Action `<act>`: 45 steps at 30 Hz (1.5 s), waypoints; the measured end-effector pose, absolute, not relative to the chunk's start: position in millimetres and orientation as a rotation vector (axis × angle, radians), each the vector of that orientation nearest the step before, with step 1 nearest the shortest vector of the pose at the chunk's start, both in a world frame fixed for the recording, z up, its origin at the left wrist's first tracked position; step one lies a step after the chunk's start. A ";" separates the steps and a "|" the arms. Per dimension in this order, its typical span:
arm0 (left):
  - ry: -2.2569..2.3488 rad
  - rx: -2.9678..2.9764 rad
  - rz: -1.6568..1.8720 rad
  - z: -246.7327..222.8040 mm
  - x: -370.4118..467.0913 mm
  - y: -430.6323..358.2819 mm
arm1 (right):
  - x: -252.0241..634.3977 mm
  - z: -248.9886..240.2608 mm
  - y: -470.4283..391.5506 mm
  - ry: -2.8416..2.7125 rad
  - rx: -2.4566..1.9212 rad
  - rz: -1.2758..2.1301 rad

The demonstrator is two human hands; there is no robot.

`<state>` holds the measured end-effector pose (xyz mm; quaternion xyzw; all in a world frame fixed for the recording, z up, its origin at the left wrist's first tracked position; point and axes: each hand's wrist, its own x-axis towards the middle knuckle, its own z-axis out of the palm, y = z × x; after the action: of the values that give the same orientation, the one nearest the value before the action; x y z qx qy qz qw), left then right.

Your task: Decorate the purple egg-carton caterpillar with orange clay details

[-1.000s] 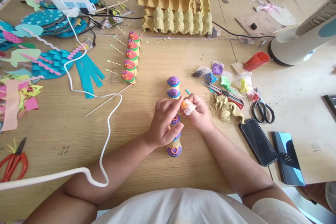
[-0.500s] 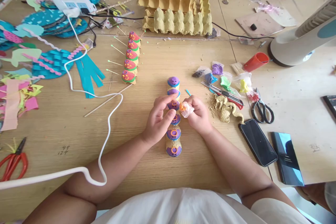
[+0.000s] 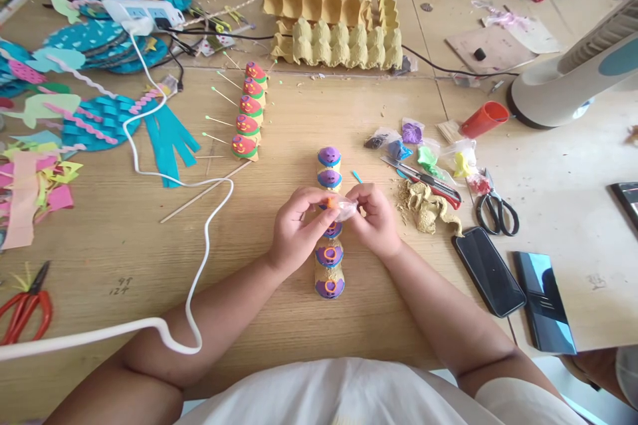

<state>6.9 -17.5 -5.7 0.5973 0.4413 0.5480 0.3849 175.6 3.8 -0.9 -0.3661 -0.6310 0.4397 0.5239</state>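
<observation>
A small clear bag (image 3: 345,210) with orange clay (image 3: 331,202) at its left end is held above a row of egg-carton cups (image 3: 329,255). Purple and blue clay covers the cups, and the nearer ones carry orange rings. My left hand (image 3: 299,226) pinches the orange clay between thumb and fingers. On the other side, my right hand (image 3: 375,220) grips the bag's right end with curled fingers. Both hands partly hide the middle cups.
Bagged clay (image 3: 412,131), a utility knife (image 3: 423,180), black scissors (image 3: 497,211) and a phone (image 3: 489,271) lie to the right. A red-and-green cup row (image 3: 250,105) stands behind left. A white cable (image 3: 207,226) crosses the left side; egg cartons (image 3: 347,43) are behind.
My left thumb and fingers have closed on the orange clay at the bag's left end. The bag now stretches between both hands, and my right hand has shifted slightly right.
</observation>
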 end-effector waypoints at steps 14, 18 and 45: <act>1.274 2.062 1.556 2.7 3.0 -13.7 | 170.2 2.5 12.2 -1.003 -0.692 1.663; 1.246 2.080 1.560 4.5 3.9 -13.3 | 169.9 4.2 11.5 -0.936 -0.627 1.730; 1.155 1.975 1.573 4.5 3.8 -11.7 | 175.1 2.6 14.3 -0.878 -0.731 1.846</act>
<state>3.8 -11.7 4.5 0.6996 0.4089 0.5572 0.1814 175.1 14.3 2.6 -0.2977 -0.3579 0.7521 0.4665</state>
